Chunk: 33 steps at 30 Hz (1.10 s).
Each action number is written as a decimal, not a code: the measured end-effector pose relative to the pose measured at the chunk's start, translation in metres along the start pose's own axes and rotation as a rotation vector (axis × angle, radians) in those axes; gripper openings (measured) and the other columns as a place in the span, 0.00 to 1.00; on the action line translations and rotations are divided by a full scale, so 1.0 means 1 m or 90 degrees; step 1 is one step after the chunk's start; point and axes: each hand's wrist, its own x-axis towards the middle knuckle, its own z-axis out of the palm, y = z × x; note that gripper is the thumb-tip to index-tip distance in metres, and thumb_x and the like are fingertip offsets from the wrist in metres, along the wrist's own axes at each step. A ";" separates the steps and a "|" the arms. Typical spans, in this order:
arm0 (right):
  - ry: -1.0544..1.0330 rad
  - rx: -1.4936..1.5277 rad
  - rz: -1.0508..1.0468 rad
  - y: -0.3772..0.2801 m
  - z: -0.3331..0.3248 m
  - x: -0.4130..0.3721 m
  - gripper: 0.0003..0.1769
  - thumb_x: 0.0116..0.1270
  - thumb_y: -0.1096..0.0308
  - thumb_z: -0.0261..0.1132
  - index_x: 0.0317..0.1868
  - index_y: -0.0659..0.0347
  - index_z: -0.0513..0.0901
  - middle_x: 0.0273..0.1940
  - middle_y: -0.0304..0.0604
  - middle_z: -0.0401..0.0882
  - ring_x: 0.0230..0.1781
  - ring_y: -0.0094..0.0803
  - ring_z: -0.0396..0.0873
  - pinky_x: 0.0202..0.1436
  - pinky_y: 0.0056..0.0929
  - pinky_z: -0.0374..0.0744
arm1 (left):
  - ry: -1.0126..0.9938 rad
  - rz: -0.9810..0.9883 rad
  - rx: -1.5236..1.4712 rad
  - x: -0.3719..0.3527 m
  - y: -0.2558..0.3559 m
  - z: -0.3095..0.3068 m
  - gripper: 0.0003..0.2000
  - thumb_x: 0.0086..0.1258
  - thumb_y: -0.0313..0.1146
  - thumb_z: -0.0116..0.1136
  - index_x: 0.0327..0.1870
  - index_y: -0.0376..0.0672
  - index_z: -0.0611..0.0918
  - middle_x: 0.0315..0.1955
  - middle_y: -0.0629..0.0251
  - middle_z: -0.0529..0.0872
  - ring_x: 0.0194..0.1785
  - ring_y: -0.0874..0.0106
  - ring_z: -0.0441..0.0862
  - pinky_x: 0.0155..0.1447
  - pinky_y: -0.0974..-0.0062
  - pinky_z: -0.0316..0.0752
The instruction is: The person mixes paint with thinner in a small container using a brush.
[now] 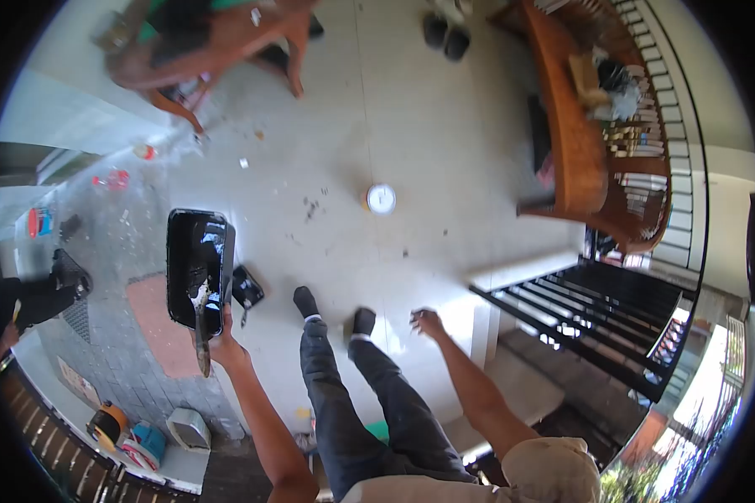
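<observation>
My left hand (218, 339) grips the near end of a black paint tray (176, 268), held out over the floor on the left. Inside the tray is dark, glossy paint, and a paintbrush (202, 335) rests in it with its handle over the near rim. My right hand (428, 324) hangs in the air on the right, its fingers loosely bent and apart, holding nothing. On the floor just right of the tray lies a smaller black container (247, 287). Farther ahead stands a round can (382, 199) with a whitish top.
A wooden bench (579, 159) with things on it stands at the right, beside a black railing (579, 327). Wooden furniture (210, 50) is at the top left. Another person (46, 298) is at the left edge. Dark specks and slippers (446, 39) lie on the tiles.
</observation>
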 end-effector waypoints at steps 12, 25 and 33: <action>0.285 -0.135 -0.286 -0.014 0.096 0.215 0.18 0.65 0.61 0.72 0.50 0.64 0.83 0.41 0.50 0.88 0.43 0.43 0.87 0.48 0.38 0.83 | -0.126 -0.195 -0.025 0.000 -0.319 0.058 0.32 0.58 0.11 0.69 0.66 0.35 0.73 0.56 0.60 0.81 0.55 0.69 0.82 0.60 0.72 0.79; 0.516 0.047 -0.564 -0.133 0.125 0.367 0.70 0.46 0.48 0.87 0.76 0.70 0.49 0.69 0.57 0.59 0.70 0.47 0.64 0.69 0.46 0.71 | -0.307 0.068 0.273 0.004 -0.582 0.038 0.36 0.60 0.35 0.76 0.65 0.31 0.69 0.59 0.53 0.74 0.61 0.65 0.74 0.59 0.63 0.76; 0.607 0.211 -0.629 -0.152 0.142 0.414 0.59 0.44 0.54 0.88 0.71 0.69 0.63 0.64 0.52 0.71 0.65 0.38 0.71 0.68 0.40 0.72 | -0.534 -0.247 -0.169 -0.022 -0.621 0.050 0.18 0.66 0.31 0.61 0.54 0.32 0.81 0.48 0.62 0.84 0.54 0.74 0.78 0.62 0.73 0.73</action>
